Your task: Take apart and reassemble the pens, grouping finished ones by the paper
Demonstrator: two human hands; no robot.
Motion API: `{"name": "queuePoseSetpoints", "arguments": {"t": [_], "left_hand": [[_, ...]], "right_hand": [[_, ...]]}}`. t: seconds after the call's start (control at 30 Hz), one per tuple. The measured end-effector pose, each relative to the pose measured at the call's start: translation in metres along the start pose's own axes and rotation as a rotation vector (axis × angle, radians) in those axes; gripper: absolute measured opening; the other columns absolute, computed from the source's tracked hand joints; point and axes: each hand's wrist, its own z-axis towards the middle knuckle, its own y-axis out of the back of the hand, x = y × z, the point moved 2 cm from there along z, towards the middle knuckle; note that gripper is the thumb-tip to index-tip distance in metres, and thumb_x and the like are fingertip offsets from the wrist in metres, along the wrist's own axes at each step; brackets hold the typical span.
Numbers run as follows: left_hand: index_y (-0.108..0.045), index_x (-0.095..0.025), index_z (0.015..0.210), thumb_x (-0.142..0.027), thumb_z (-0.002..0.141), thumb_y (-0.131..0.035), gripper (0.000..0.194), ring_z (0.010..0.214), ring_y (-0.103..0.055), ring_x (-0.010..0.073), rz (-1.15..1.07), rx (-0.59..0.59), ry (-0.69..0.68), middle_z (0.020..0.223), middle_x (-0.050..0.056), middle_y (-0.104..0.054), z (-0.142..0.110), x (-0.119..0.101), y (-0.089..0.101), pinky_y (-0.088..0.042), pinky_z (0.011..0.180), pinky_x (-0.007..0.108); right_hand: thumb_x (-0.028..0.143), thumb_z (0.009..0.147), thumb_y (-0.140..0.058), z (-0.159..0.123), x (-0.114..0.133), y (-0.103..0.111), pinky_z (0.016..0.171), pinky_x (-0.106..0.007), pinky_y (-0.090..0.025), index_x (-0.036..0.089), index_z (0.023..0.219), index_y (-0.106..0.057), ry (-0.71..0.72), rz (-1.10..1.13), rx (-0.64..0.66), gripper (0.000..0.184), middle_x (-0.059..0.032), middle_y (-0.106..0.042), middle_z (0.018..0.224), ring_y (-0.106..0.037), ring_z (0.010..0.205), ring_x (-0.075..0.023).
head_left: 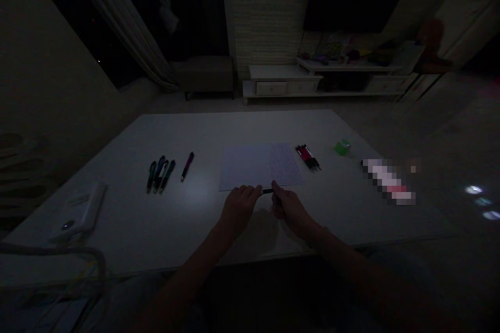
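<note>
A dark pen (pixel 267 191) is held level between my two hands, just above the near edge of the paper (pixel 248 164). The fingers of my left hand (pixel 239 207) are closed around its left end. My right hand (pixel 288 205) grips the other end, its thumb lying along the top. Only a short dark stretch of the pen shows between them, so its tip and cap are hidden or too dim to make out. The right part of the paper carries dense lines of writing, while its left part looks blank.
On the white table (pixel 187 132), several dark pens (pixel 161 174) and a purple pen (pixel 187 166) lie left. Several red-and-black pens (pixel 307 157), a green container (pixel 342 147) and a blurred-out item (pixel 390 182) lie right. A white box (pixel 80 208) sits far left.
</note>
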Motion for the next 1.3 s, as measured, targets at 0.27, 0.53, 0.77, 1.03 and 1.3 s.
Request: {"name": "queuePoseSetpoints", "arguments": {"t": [0.27,0.53,0.77,1.03,1.3], "left_hand": [[-0.055,-0.017,0.096,-0.022,0.091,-0.037,0.019,0.077,-0.056,0.0167,-0.087,0.074,0.086,0.083,0.006,-0.061,0.001,-0.02,0.0,-0.041,0.066,0.027],[-0.062,-0.017,0.071,-0.034,0.09,-0.032,0.039,0.054,-0.052,0.0114,-0.748,0.277,0.394,0.057,-0.001,-0.057,0.012,-0.001,0.012,-0.038,0.055,0.022],[-0.061,-0.019,0.095,-0.024,0.087,-0.043,0.02,0.076,-0.057,0.0147,-0.455,0.096,0.274,0.084,0.004,-0.063,0.008,0.01,0.012,-0.042,0.07,0.026],[-0.06,-0.02,0.097,-0.021,0.087,-0.047,0.016,0.077,-0.056,0.0156,-0.229,0.089,0.163,0.082,0.004,-0.062,0.006,0.009,0.006,-0.042,0.071,0.028],[-0.059,-0.019,0.097,-0.02,0.087,-0.048,0.015,0.075,-0.056,0.0158,-0.203,0.083,0.141,0.082,0.003,-0.062,0.005,0.008,0.002,-0.041,0.069,0.028]], "right_hand": [[0.044,0.067,-0.06,0.012,-0.012,0.004,0.035,-0.019,-0.013,0.021,0.056,-0.029,0.044,0.185,-0.103,0.039,0.0104,-0.024,0.043,-0.018,0.036,-0.0037],[0.05,0.075,-0.051,0.007,0.005,0.004,0.038,-0.021,-0.023,0.019,0.055,-0.038,0.245,-0.209,0.028,0.039,0.0062,-0.035,0.044,-0.029,0.038,-0.0056],[0.051,0.076,-0.052,0.011,0.019,0.012,0.038,-0.02,-0.028,0.016,0.064,-0.053,0.283,-0.39,0.102,0.037,0.004,-0.046,0.047,-0.038,0.038,-0.0062],[0.045,0.071,-0.06,0.018,0.021,0.018,0.038,-0.018,-0.034,0.015,0.076,-0.061,0.285,-0.462,0.178,0.031,-0.0011,-0.06,0.059,-0.051,0.044,-0.0087],[0.042,0.07,-0.062,0.019,0.024,0.021,0.039,-0.019,-0.036,0.014,0.079,-0.061,0.316,-0.496,0.179,0.029,-0.0025,-0.063,0.065,-0.054,0.048,-0.0093]]}}
